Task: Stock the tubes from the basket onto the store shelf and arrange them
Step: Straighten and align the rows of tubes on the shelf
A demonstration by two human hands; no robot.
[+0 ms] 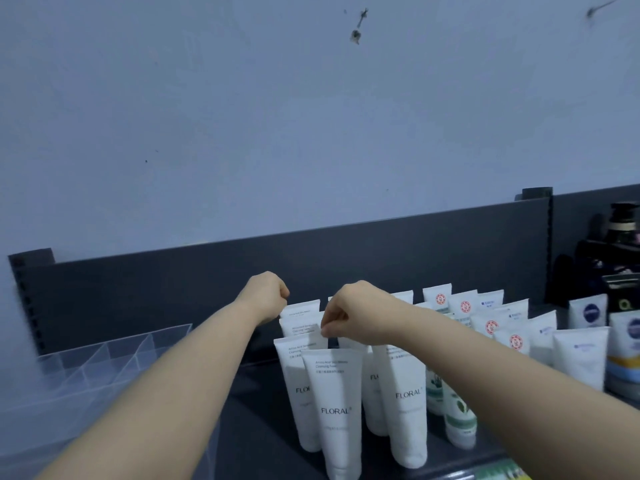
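On the shelf (249,403), one tube (294,362) was pinched by the right hand (349,317); what the curled left hand (266,296) held could not be told. Gentle straightening was advised.

rear tubes (300,308) — labels too small | dark bottles (623,220) — blurred, cut by right edge

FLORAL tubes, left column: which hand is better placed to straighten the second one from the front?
Right. The right hand pinches that FLORAL tube at its top edge; the left hand is curled farther back, beside the rearmost tube, and its grip is hidden.
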